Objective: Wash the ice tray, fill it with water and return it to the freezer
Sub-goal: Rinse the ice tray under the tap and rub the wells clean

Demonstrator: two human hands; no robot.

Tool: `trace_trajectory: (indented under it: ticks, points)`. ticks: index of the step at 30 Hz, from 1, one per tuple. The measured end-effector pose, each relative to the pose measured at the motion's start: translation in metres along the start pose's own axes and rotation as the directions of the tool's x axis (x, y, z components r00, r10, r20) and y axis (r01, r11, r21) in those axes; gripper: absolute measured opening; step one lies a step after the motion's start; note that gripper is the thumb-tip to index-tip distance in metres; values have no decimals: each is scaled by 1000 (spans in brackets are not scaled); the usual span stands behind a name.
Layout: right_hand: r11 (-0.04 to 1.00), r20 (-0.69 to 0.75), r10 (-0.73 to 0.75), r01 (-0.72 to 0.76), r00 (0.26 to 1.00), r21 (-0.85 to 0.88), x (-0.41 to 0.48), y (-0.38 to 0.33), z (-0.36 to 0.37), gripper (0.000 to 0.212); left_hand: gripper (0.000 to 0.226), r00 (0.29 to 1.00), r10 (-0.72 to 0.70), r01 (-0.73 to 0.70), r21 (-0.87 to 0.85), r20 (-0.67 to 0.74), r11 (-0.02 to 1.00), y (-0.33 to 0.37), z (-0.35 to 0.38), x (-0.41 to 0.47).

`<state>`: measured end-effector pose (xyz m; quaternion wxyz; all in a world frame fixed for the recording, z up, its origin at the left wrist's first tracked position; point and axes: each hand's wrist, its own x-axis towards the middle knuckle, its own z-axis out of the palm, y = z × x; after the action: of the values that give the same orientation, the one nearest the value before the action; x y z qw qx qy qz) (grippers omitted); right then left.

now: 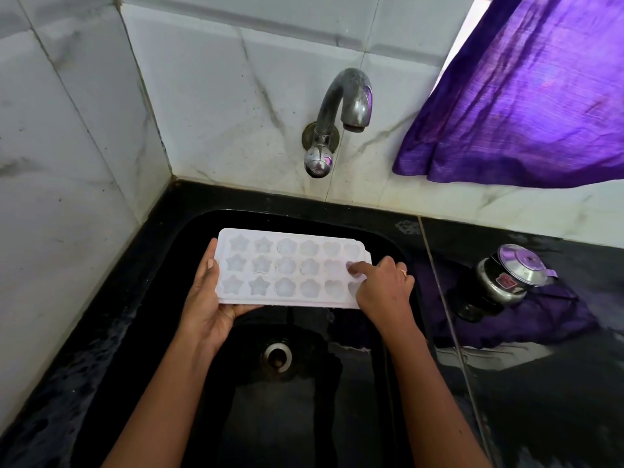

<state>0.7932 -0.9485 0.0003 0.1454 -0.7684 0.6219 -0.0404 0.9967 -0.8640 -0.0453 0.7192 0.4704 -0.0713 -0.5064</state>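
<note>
The left hand's grip clasped the ice tray's left end while the right hand's grip held nothing, forefinger rubbing a right-end cell, so the tray, level over the sink, probably wanted every cell scrubbed under the tap.

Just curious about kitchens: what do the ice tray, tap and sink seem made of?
Ice tray: probably plastic, pale matte, thin moulded star and flower cups. Tap: metal, shiny chrome-like, dulled by spots. Sink: glossy black, perhaps stone or composite; reflections show.
</note>
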Motion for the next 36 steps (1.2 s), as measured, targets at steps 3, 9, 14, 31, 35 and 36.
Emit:
trace_trajectory:
  ticks: [3, 9, 14, 31, 35, 36]
  points:
    - [1000, 16, -29, 30, 999, -8, 0, -2, 0, 45, 37, 1000, 19, -19, -3, -8, 1000, 2, -2, 0]
    - [997, -22, -48, 47, 999, -53, 0, 3, 7, 56, 33, 1000, 30, -30, 0, -4, 1000, 2, -5, 2]
    - [997, -13, -41, 41, 999, -62, 3, 0, 5, 55, 34, 999, 35, -35, 5, 8, 999, 0, -6, 3]
    - [983, -15, -174, 173, 985, -55, -2, -19, 2, 59, 25, 1000, 25, -25, -2, 5, 1000, 4, -2, 1]
    - [987, 32, -158, 159, 987, -38, 0, -22, 5, 59, 26, 1000, 28, -28, -21, 0, 999, 4, -2, 0]
    - [986, 37, -160, 161, 986, -39, 0, -23, 6, 59, 26, 999, 33, -33, -19, 0, 999, 4, -2, 0]
